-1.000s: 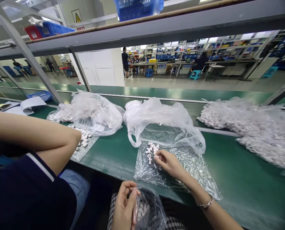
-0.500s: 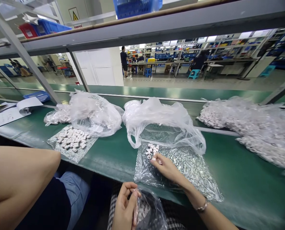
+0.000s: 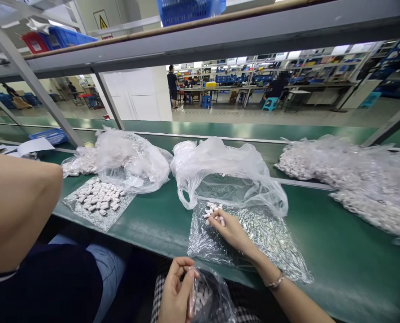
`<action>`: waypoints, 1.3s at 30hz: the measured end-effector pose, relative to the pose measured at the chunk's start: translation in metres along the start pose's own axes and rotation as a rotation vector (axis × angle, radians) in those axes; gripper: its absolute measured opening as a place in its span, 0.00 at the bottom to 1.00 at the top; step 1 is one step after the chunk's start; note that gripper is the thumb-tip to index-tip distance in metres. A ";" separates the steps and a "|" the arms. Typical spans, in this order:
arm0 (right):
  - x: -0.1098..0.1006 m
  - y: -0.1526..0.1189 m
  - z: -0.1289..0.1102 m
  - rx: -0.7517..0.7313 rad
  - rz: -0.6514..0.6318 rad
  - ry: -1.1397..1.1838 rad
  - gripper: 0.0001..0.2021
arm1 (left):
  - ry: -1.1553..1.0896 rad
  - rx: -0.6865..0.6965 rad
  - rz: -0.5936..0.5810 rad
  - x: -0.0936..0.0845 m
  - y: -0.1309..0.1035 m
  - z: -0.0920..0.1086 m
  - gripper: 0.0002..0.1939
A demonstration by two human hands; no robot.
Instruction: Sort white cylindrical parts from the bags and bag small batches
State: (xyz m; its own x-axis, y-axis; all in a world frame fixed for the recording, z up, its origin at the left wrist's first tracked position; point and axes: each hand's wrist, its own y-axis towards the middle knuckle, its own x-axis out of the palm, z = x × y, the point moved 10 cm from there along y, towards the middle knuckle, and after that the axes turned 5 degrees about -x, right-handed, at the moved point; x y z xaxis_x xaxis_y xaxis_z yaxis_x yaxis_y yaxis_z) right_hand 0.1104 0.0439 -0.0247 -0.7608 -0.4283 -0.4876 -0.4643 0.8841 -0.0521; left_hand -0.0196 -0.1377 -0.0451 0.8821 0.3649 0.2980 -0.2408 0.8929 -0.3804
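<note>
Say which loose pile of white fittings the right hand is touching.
The smaller pile, at the tips of the right hand; no hand touches the larger pile farther left.

You are in a factory assembly hall, seated at a long green-topped table point(image 3: 321, 269) with a metal shelf point(image 3: 200, 42) running above its far edge, where plastic bins such as the blue basket point(image 3: 191, 11) sit. Beyond that far edge you can see rows of workbenches point(image 3: 220, 88) and racks crowded with parts boxes, plastic stools point(image 3: 270, 104) on a shiny floor, and several people, one standing point(image 3: 172, 86). A yellow triangular warning sign point(image 3: 102, 22) hangs at the upper left.
</note>
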 end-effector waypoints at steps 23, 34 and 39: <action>-0.029 -0.006 0.019 0.166 -0.127 0.655 0.26 | 0.016 -0.003 -0.031 0.002 0.000 -0.002 0.24; -0.007 0.007 0.005 -0.189 -0.057 -0.697 0.20 | 0.031 0.007 -0.005 -0.001 0.002 -0.003 0.25; 0.006 0.010 0.015 -0.212 -0.074 -0.827 0.19 | 0.014 0.004 -0.063 0.003 0.002 -0.007 0.23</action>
State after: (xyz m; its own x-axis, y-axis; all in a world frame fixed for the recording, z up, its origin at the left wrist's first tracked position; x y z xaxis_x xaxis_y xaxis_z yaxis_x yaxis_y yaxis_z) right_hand 0.1077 0.0526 -0.0414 -0.1879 -0.1369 -0.9726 -0.6372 0.7706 0.0146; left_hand -0.0150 -0.1368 -0.0510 0.9013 0.3043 0.3084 -0.1866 0.9150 -0.3577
